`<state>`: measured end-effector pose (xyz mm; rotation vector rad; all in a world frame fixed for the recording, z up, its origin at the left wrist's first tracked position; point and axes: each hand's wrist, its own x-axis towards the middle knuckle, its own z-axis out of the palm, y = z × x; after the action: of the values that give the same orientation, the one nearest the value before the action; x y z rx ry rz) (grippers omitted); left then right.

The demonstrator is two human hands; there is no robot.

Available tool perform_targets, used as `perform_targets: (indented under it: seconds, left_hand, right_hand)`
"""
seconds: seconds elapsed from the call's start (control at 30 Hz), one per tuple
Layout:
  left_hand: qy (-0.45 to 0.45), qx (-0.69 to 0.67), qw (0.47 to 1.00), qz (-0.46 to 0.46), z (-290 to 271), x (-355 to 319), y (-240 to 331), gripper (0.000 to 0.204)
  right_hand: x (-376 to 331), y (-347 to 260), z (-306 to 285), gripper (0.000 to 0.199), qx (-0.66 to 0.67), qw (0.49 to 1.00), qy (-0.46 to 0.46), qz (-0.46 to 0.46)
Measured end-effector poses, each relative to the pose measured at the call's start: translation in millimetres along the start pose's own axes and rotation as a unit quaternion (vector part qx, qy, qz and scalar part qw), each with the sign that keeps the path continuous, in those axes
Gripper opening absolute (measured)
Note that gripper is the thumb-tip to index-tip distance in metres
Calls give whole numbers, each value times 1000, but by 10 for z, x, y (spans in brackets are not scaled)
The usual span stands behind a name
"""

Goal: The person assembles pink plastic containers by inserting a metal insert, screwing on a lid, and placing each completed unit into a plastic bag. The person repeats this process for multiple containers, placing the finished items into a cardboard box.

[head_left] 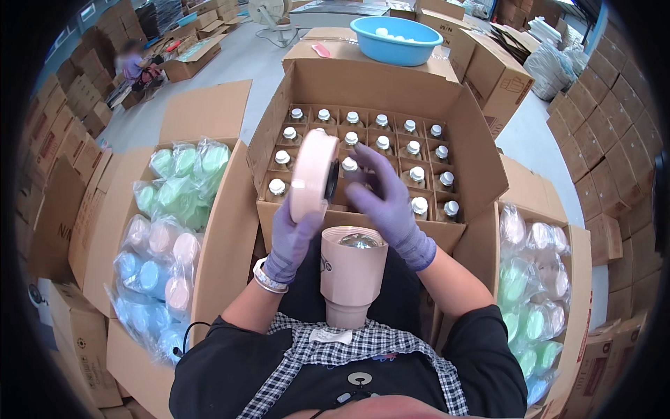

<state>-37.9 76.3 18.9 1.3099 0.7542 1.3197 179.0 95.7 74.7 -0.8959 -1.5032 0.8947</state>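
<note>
My left hand, in a purple glove, is closed round a thick pink lid held up on edge. A black ring shows on the lid's right side. Beside it, my gloved right hand has its fingers spread and holds nothing. Below both hands, a pink tumbler stands upright at my lap with its threaded mouth uncovered. Something shiny and rounded sits in that mouth; its kind I cannot make out. Behind the hands is a divided carton of white-capped bottles.
An open carton at left holds bagged green, pink and blue pieces. Another carton at right holds similar bagged pieces. A blue basin with white items rests beyond the bottles. A person sits far left among boxes.
</note>
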Motion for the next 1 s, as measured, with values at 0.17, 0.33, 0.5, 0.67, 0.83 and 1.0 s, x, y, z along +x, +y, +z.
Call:
perform_targets:
  seconds: [0.17, 0.33, 0.5, 0.67, 0.83, 1.0]
  left_hand:
    - [-49, 152, 985, 71, 50, -18, 3, 98]
    - [22, -169, 983, -66, 131, -54, 63, 68]
    - [46, -133, 989, -33, 166, 28, 183, 57]
    - [47, -24, 999, 9, 201, -115, 60, 60]
    - [13, -17, 1000, -16, 89, -113, -34, 64]
    - [36, -86, 994, -48, 396, -92, 197, 64]
  right_hand:
    - [174, -133, -149, 72, 115, 928, -191, 300]
    - [121, 16, 114, 69, -426, 850, -107, -291]
    - [182, -46, -29, 88, -58, 993, -37, 99]
    - [282, -96, -45, 69, -12, 956, -171, 238]
    - [148, -27, 41, 70, -232, 961, -118, -93]
    - [51, 65, -9, 80, -326, 911, -134, -213]
